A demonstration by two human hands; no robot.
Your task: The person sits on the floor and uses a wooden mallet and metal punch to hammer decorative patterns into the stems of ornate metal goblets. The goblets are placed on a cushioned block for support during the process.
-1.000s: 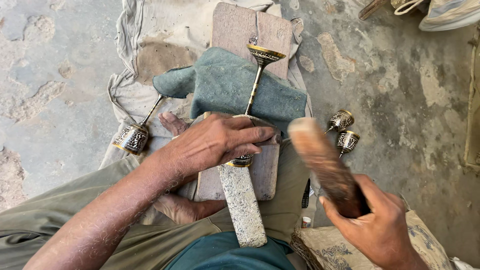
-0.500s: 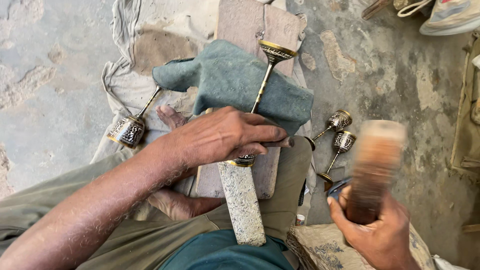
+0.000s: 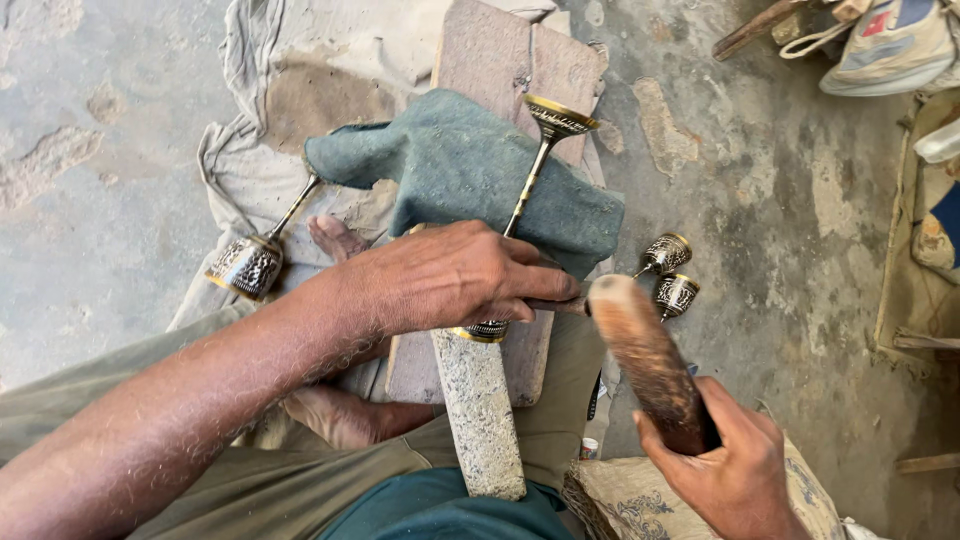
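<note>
Centrally, the person's left hand [image 3: 450,280] lies palm down over the cup of an engraved metal goblet [image 3: 527,190], fingers closed over it and pressing it against a speckled stone bar [image 3: 478,410] that runs back toward the person's lap. Only the cup's gold rim shows beneath the hand; the thin stem rises past the fingers, away from the body, and ends in the round gold-edged foot, which rests on a folded teal cloth [image 3: 450,165]. Cloth and goblet sit on a wooden board [image 3: 500,60] laid over a pale, stained rag [image 3: 300,100] on the concrete floor [image 3: 90,130].

The right hand [image 3: 735,475] is wrapped tight around the lower end of a wooden mallet [image 3: 645,355], whose rounded head sits just beside the left fingertips, by the cup. Another goblet [image 3: 250,262] lies on its side on the rag, left of the wrist. Two small engraved cups [image 3: 672,272] lie on the floor just beyond the mallet's head.
</note>
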